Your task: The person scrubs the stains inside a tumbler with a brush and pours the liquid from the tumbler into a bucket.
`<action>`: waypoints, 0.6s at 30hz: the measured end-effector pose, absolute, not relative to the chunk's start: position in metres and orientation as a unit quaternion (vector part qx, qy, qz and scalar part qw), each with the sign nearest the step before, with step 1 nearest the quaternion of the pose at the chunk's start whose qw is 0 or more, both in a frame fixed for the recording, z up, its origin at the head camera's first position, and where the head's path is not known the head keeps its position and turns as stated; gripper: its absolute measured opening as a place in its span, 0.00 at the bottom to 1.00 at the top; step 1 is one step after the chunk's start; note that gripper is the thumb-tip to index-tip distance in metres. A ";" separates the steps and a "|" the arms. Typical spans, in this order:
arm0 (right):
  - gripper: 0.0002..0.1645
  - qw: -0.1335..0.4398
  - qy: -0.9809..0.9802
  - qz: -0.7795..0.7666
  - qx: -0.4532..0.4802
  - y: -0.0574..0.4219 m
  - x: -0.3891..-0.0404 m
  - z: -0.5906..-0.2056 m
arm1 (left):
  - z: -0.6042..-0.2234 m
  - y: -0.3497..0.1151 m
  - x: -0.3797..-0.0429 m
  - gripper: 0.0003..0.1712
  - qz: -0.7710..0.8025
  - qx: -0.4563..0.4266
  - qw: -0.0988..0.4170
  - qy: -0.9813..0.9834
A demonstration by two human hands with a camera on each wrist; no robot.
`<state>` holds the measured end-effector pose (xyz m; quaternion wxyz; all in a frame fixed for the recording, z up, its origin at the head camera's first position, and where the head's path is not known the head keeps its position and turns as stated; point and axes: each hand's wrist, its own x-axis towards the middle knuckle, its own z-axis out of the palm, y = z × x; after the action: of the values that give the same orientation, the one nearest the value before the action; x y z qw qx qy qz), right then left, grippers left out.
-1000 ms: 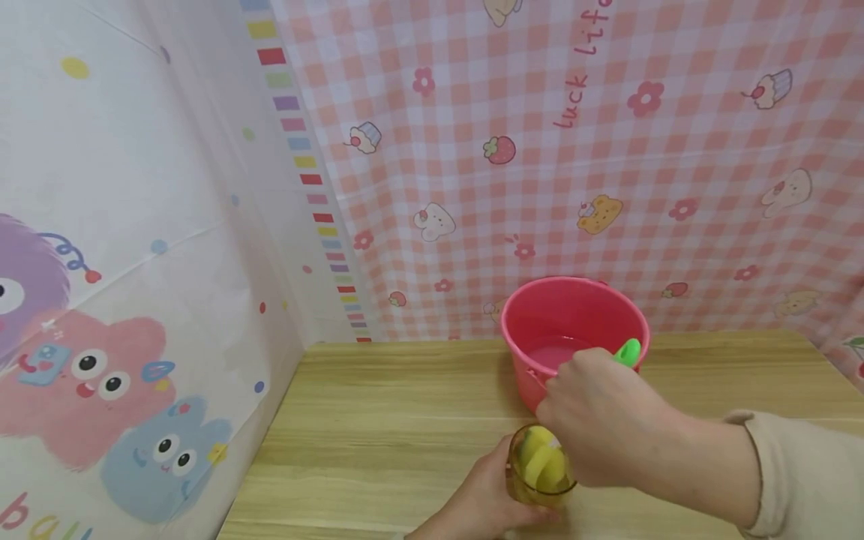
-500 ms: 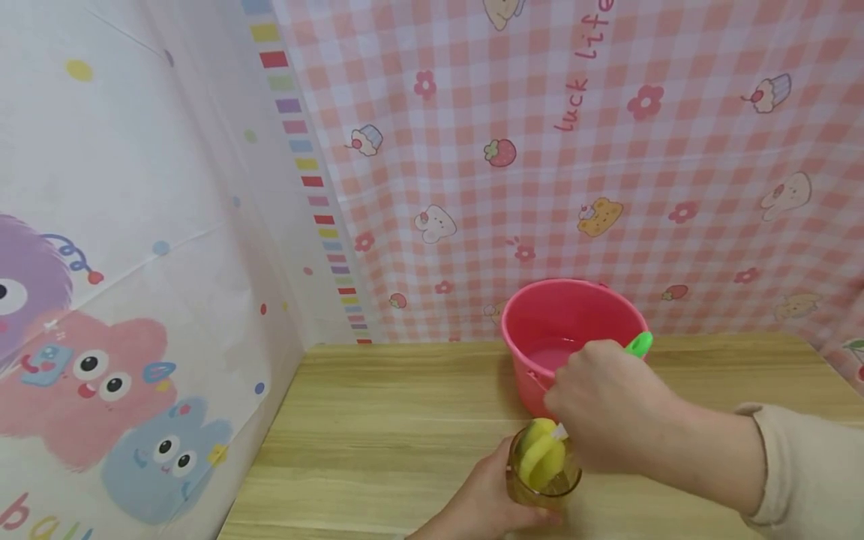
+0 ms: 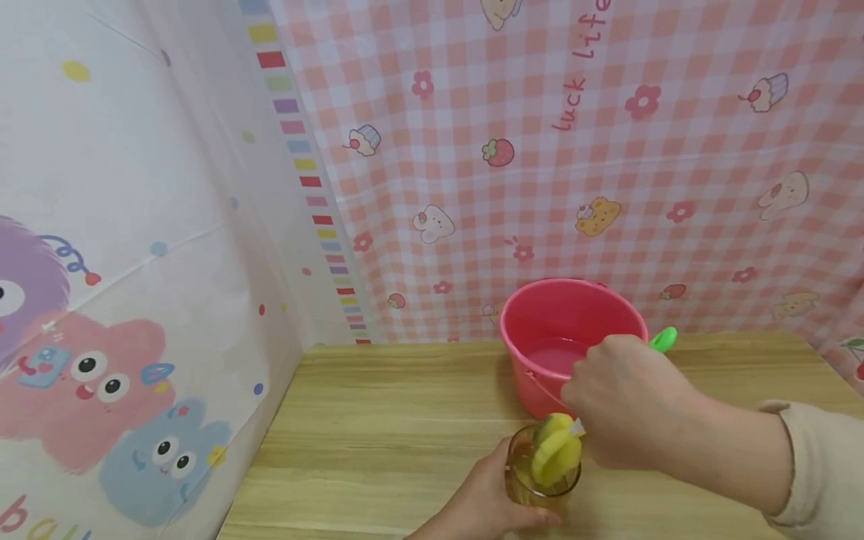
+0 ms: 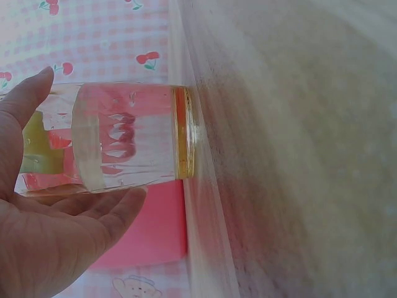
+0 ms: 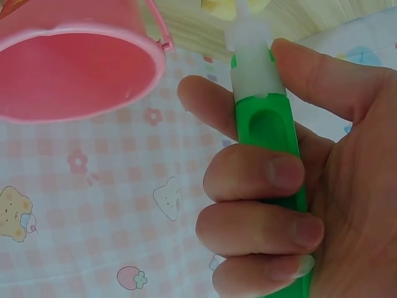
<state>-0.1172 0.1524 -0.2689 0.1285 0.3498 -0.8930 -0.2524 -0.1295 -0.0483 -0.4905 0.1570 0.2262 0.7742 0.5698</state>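
The fingers [image 5: 251, 172] of the right hand [image 3: 631, 401] are gripping a brush [image 3: 664, 339] by its green handle [image 5: 267, 127], while its yellow sponge [image 3: 559, 456] is sitting partly inside the mouth of a glass [image 4: 136, 136]. The left hand [image 3: 484, 489] is holding the glass between thumb [image 4: 25, 97] and fingers. Just beyond, a pink bucket [image 3: 533, 384] is standing on the bench [image 3: 371, 427], and a checked cloth [image 3: 459, 112] is hanging behind it.

Yellow sponge brush [image 3: 557, 452] in amber glass [image 4: 124, 136]
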 end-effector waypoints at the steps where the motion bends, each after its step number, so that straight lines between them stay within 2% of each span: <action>1: 0.27 0.128 -0.892 -0.256 0.350 0.153 -0.117 -0.268 | -0.491 -0.048 -0.129 0.51 0.570 0.224 0.158 0.774; 18: 0.22 0.110 -0.888 -0.286 0.343 0.146 -0.109 -0.263 | -0.493 -0.048 -0.130 0.51 0.581 0.236 0.151 0.764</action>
<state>-0.1087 0.1464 -0.2633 0.1104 0.3434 -0.8879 -0.2855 -0.1303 -0.0485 -0.4926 0.1507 0.2362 0.7640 0.5812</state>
